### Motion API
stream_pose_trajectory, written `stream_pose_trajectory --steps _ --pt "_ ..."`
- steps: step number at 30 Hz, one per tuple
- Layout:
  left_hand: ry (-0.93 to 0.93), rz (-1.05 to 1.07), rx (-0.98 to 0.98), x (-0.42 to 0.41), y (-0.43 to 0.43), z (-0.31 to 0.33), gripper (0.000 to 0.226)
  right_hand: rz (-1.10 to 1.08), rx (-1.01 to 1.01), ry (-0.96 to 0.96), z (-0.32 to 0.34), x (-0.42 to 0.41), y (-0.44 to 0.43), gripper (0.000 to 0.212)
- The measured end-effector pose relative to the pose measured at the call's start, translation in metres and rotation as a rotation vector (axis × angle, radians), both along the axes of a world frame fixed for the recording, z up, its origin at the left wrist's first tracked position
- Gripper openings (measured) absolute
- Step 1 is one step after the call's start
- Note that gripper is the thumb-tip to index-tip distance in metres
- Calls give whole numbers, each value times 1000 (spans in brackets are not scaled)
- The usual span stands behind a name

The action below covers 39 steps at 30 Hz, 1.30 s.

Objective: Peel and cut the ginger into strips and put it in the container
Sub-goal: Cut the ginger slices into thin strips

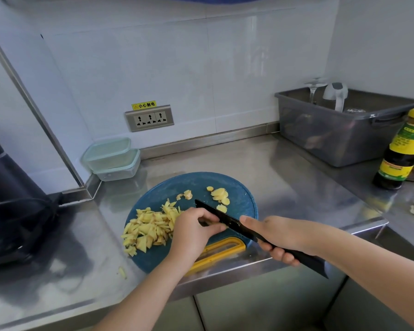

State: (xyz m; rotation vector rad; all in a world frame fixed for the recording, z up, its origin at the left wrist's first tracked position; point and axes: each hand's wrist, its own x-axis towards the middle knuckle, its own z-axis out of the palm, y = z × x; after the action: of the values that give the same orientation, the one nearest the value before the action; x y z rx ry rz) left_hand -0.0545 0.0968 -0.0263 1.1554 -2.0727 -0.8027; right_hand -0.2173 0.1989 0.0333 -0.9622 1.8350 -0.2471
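A steel bench carried a round blue cutting board near its front edge. Far left of the board sat a dark bag. Behind the board and to its left, 2 clear containers stood stacked against the wall, lids on. 1 stray ginger piece lay on the bench just off the board's left front edge. On the board's left half lay a heap of ginger strips. The left hand rested on the board's middle, fingers curled down against the blade; its grip hid whatever lay under it, so I cannot tell what it held. A black knife crossed the board's right half, tip pointing away. Behind the blade, on the board's far right part, lay a few ginger slices. The right hand, at the board's right front edge, had its grip closed round the knife handle, forefinger stretched along the blade's spine. Far right of the board stood a grey tub and a dark sauce bottle.
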Motion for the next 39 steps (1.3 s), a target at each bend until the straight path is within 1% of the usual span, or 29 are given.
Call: stream_pose_trajectory --steps 2,4,7,12,18,25,30,32,36,39 --pt "14 -31 39 5 -2 1 13 5 -7 3 0 0 0 62" --pt "25 -60 37 9 -1 2 12 9 -9 2 1 0 0 62" --pt "9 -48 -20 8 0 -2 13 11 -1 -9 2 -1 0 62" --pt "70 -44 -115 3 -1 -10 12 14 16 -24 1 -4 -1 63" --pt "32 -72 -197 5 0 -9 9 -16 5 -40 7 -7 -4 63" --pt "22 -60 -199 6 1 -8 9 -29 6 -88 10 -6 -5 63" --pt "-10 -52 -228 5 3 -7 6 -30 15 -144 10 -7 -6 63" --pt "-29 -50 -271 5 4 -7 4 -22 24 -121 11 -7 -8 64" --pt "-146 -98 -493 4 8 -10 7 16 39 -41 11 -4 -11 64" --pt "-151 -125 -506 5 7 -12 7 23 63 -12 8 -1 -12 65"
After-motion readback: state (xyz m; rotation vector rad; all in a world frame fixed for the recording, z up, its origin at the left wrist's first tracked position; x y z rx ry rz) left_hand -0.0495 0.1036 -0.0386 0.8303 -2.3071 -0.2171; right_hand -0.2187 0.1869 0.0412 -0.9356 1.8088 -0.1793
